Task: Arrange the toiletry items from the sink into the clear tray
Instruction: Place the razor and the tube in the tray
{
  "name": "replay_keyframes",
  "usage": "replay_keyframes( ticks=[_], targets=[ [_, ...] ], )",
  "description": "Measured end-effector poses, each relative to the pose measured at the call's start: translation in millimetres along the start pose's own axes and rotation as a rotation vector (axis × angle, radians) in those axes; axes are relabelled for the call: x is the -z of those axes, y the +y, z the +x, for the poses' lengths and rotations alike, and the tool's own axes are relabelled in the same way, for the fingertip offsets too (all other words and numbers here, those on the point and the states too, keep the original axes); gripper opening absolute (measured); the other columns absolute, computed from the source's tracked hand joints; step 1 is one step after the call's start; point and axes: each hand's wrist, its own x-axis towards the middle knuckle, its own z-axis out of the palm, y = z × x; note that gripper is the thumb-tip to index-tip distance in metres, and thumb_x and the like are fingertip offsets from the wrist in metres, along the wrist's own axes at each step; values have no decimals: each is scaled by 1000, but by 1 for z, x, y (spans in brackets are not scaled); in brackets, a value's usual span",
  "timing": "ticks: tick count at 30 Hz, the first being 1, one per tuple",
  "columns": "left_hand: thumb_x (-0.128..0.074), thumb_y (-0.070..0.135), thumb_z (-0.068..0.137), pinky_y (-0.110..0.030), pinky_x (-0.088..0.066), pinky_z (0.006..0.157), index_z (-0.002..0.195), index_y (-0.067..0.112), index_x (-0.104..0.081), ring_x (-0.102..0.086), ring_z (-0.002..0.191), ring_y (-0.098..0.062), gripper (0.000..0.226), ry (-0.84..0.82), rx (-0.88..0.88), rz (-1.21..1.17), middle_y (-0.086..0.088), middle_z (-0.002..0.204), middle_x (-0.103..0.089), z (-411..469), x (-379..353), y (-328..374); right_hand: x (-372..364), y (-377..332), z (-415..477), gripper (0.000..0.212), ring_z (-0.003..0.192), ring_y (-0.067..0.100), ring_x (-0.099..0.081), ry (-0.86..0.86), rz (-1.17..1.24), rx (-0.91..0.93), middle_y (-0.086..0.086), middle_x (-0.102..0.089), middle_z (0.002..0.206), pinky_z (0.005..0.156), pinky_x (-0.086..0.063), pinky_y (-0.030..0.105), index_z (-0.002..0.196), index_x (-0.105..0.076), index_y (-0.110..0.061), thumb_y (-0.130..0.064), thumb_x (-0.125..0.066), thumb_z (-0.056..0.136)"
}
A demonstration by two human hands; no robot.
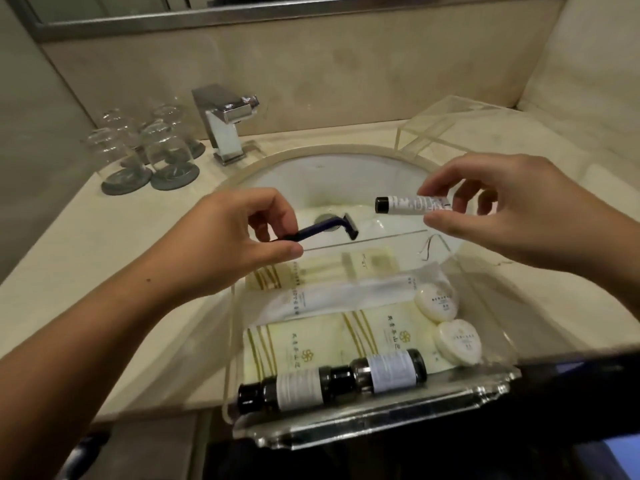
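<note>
My left hand (pixel 228 240) pinches the handle of a dark blue razor (pixel 332 227), its head pointing right above the sink (pixel 294 174). My right hand (pixel 519 216) holds a small white tube with a black cap (pixel 405 205) level over the basin. Below both hands the clear tray (pixel 485 393) rests across the sink's front edge. In it lie two dark bottles (pixel 332 379) end to end, two round white soaps (pixel 446 320), and several cream paper packets (pixel 325 299).
A chrome faucet (pixel 225 123) stands behind the basin. Several upturned glasses on dark coasters (pixel 145 147) sit at the back left of the counter. A second clear acrylic box (pixel 460 123) stands at the back right. A dark edge (pixel 571 410) crosses the lower right.
</note>
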Motion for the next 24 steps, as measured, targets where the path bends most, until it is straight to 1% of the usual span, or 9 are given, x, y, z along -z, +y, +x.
replay_keyframes(
  ticks=[2,5,7,9,12,15,19,22,24],
  targets=[
    [-82,35,77,-7,-42,62,82,35,-68,-57,71,4,15,-25,-10,-15,31,84,-64,-13,-1,5,0,-10,-12,20,87,-3,-62,-1,31,29,-23,-67,89,66,-45,9,99,-67,-41,-39,-74,80],
    [-83,32,77,-7,-41,61,82,33,-71,-56,69,2,13,-73,-13,-44,27,80,-65,-29,-5,11,-5,-26,-27,19,88,-3,-61,-41,58,74,-35,-64,93,67,-44,9,96,-67,-42,-42,-73,78],
    [-83,28,79,-7,-41,60,84,33,-72,-57,70,3,12,-104,-17,-37,28,81,-65,-38,-9,13,-11,-37,-34,20,89,2,-62,-73,54,110,-30,-66,90,69,-43,10,97,-69,-40,-43,-73,78],
    [-81,27,82,-6,-42,61,86,34,-73,-59,73,3,12,-132,-23,-21,28,85,-67,-45,-11,13,-19,-46,-38,21,89,4,-63,-117,24,145,-25,-68,93,72,-41,9,100,-69,-40,-45,-72,80],
    [-80,25,84,-5,-42,61,91,36,-74,-62,78,4,14,-176,-18,-20,26,91,-69,-52,-12,11,-33,-55,-41,22,90,3,-62,-184,-3,151,-22,-67,99,73,-43,11,102,-67,-42,-49,-70,81],
    [-79,23,84,-4,-42,65,95,37,-74,-63,86,4,18,-196,-30,9,28,96,-68,-59,-8,7,-47,-63,-42,22,90,0,-60,-221,-35,159,-24,-64,98,74,-44,13,102,-67,-42,-51,-69,81],
    [-79,30,83,-4,-41,70,98,41,-71,-62,93,5,19,-196,-35,54,30,95,-68,-65,1,-2,-59,-75,-37,23,90,-9,-53,-260,-74,165,-23,-59,99,75,-36,5,102,-68,-43,-51,-71,81],
    [-77,32,84,-4,-41,70,96,41,-72,-60,92,6,15,-188,-37,70,33,94,-67,-68,4,-6,-66,-85,-30,25,87,-9,-50,-295,-122,163,-20,-55,99,70,-35,6,103,-68,-44,-53,-72,81],
    [-78,32,84,-4,-41,69,94,40,-74,-58,89,7,14,-184,-42,64,35,93,-65,-69,5,-8,-72,-91,-26,27,90,-4,-52,-296,-131,158,-19,-54,100,72,-36,9,106,-69,-43,-52,-72,81]
  ],
)
